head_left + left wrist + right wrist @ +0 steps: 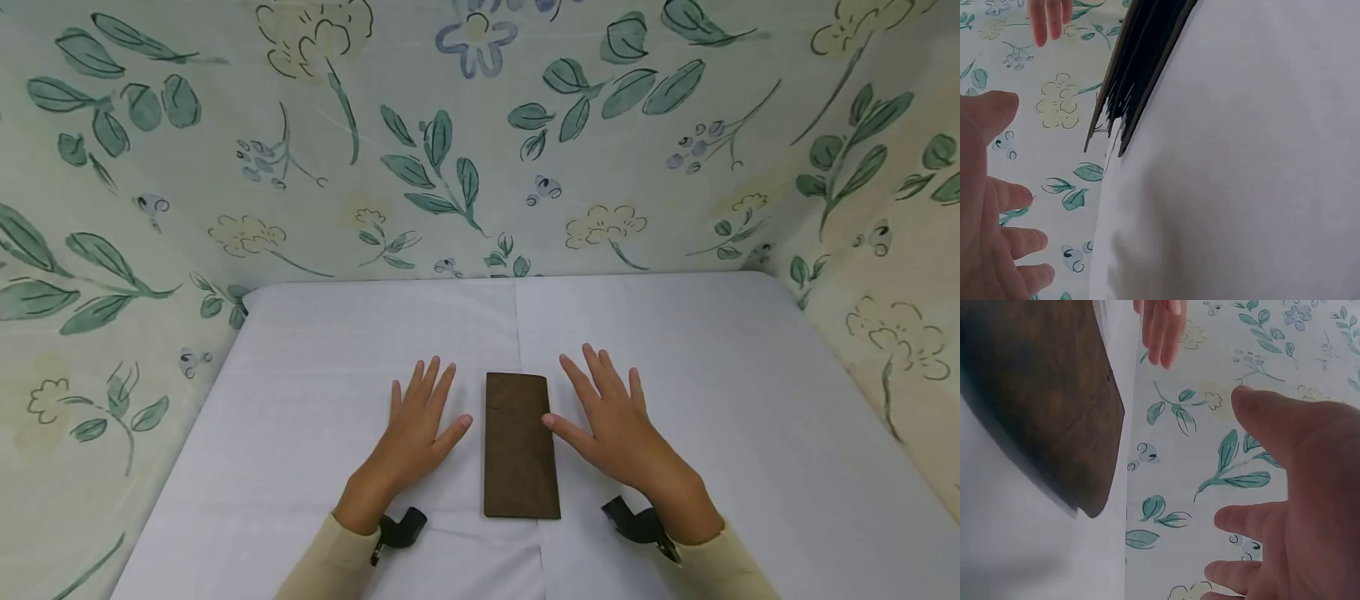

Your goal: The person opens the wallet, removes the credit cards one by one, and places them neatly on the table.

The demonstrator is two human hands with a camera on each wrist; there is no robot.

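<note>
A long brown wallet (520,446) lies closed on the white-covered table, its long sides running away from me. The left wrist view looks at its open side, where dark inner layers (1141,59) show between two covers. Its smooth brown cover (1054,394) fills the upper left of the right wrist view. My left hand (415,433) is spread to the left of the wallet, apart from it. To the right is my right hand (618,429), fingers also spread; its thumb tip overlaps the wallet's right edge in the head view, but the right wrist view has them apart. Neither hand holds anything.
White cloth covers the table (300,350), with a crease running down near its middle. Floral fabric (465,167) rises behind the table's far edge and at both sides. A small black wrist device (402,527) sits at the left wrist, another (637,523) at the right.
</note>
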